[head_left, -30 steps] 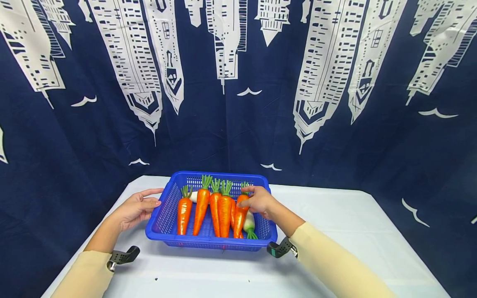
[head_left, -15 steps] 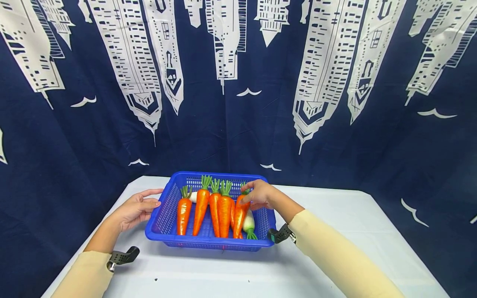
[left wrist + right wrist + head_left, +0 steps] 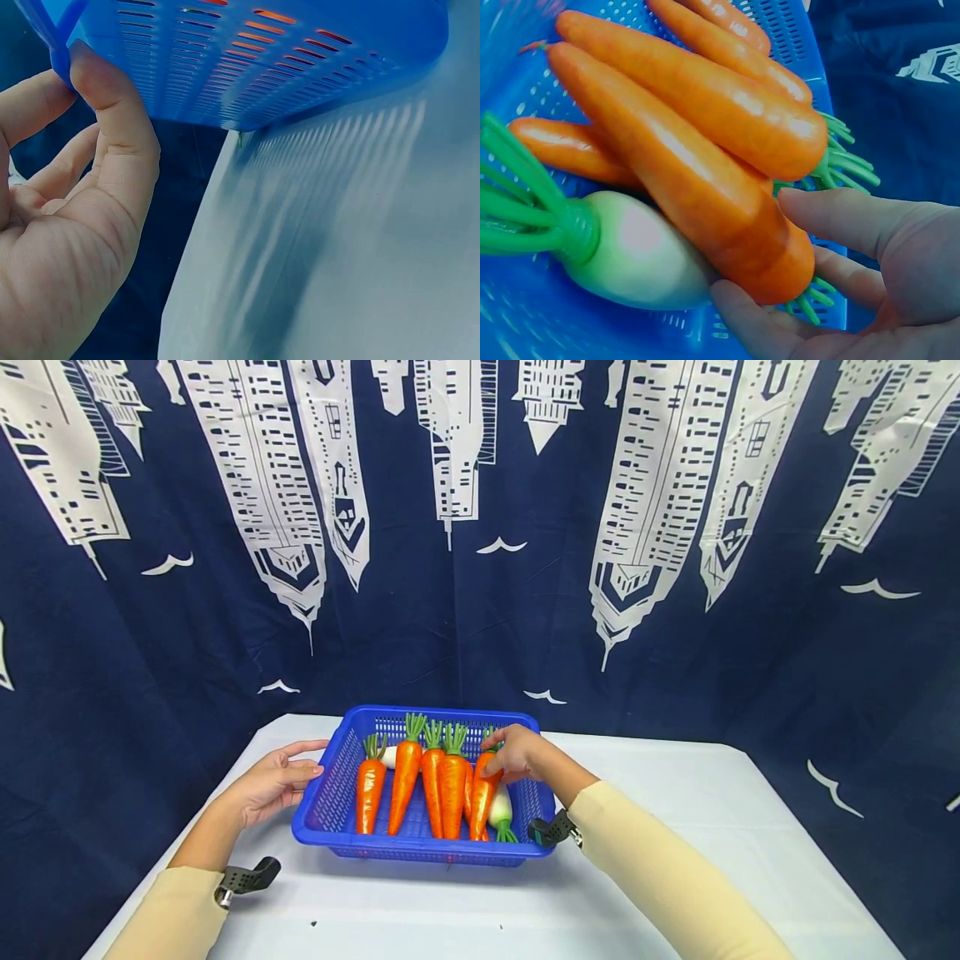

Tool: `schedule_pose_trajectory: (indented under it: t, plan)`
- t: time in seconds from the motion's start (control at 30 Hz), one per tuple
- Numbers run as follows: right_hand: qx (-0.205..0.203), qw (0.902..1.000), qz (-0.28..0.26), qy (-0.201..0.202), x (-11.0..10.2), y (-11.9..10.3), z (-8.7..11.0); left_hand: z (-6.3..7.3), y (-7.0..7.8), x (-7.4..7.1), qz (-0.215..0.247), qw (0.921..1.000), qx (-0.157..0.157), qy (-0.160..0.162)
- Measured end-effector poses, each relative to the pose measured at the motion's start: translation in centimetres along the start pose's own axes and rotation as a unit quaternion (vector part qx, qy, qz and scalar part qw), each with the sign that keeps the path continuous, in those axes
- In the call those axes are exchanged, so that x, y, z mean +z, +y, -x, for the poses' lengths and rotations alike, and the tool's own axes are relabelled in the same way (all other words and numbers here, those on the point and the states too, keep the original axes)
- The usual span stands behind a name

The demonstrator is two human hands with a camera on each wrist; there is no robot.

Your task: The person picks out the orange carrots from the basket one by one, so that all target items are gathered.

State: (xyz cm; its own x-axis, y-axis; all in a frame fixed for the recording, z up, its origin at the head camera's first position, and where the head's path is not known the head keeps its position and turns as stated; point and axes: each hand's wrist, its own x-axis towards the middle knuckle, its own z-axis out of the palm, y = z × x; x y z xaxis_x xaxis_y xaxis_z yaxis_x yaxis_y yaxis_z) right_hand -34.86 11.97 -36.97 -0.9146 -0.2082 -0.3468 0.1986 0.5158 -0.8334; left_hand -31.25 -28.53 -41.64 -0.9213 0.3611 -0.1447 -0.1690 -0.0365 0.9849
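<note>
A blue plastic basket [image 3: 390,840] with slotted sides stands on the table, holding several orange carrots with green tops. My left hand [image 3: 276,781] is at its left end; in the left wrist view the thumb and a finger pinch the blue rim [image 3: 60,56]. Inside the right part of the basket, my right hand [image 3: 516,753] grips the thick end of the rightmost carrot [image 3: 682,176], with digits on both sides of it. A white radish [image 3: 634,251] with green stems lies right beside that carrot. Part of the carrot's leafy top is hidden behind the hand.
Another carrot [image 3: 370,795] lies at the left of the basket, with a white vegetable [image 3: 389,756] partly hidden behind it. A white-covered table [image 3: 652,827] extends on both sides. Behind it hangs a navy curtain [image 3: 450,635] printed with buildings.
My right hand has shifted slightly over the carrot's top and its fingers have closed in on the carrot. The left hand and the basket look nearly unchanged.
</note>
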Motion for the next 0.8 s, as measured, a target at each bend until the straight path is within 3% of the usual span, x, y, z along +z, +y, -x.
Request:
schedule_pose_trajectory:
  t: [0.8]
  plan:
    - [-0.018,0.9992,-0.036,-0.005,0.01,0.52,0.04,0.09,0.02,0.11,0.001,1.0,-0.004,0.005]
